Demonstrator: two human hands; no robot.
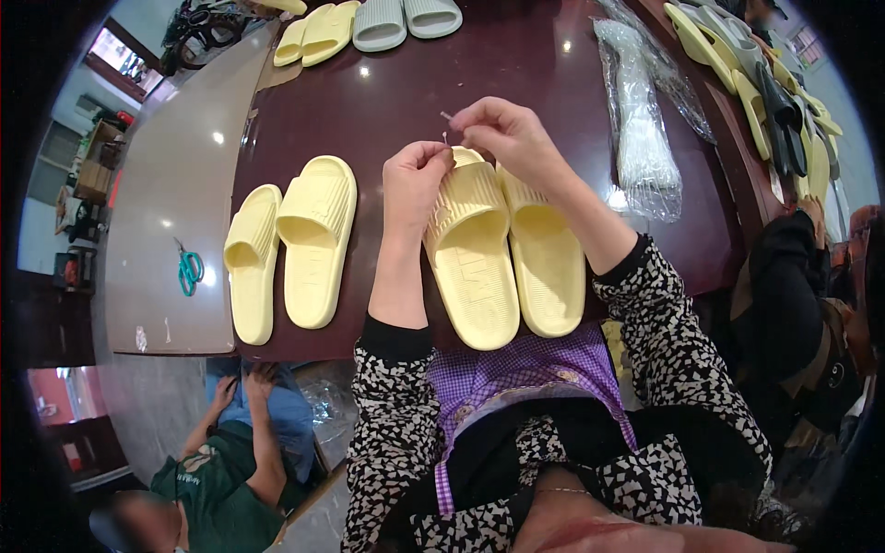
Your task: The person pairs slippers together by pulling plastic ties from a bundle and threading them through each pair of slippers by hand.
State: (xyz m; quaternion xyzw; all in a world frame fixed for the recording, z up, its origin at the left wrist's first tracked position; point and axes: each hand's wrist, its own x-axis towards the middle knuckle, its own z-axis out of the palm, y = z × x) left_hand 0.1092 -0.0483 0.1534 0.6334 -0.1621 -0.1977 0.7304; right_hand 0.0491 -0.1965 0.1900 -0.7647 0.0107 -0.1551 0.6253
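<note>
A pair of pale yellow slide slippers lies in front of me, soles down and toes pointing away: the left slipper [475,286] and the right slipper [550,267]. At the toe of the left slipper, my left hand [415,180] has thumb and fingers pinched round a thin, pale plastic strip [444,137] that pokes up. Just above and to the right, my right hand [507,138] is closed in a pinch, with a small pale tip [446,116] showing past its fingers. Whether both ends belong to one strip, I cannot tell.
Another yellow slipper pair [316,249] lies left, near green-handled scissors [190,268]. Clear bags hold a bundle of thin pale strips [643,120] at right. Grey slippers [380,23] and yellow ones stand at the far edge; more slippers [751,101] pile up far right. People sit at both sides.
</note>
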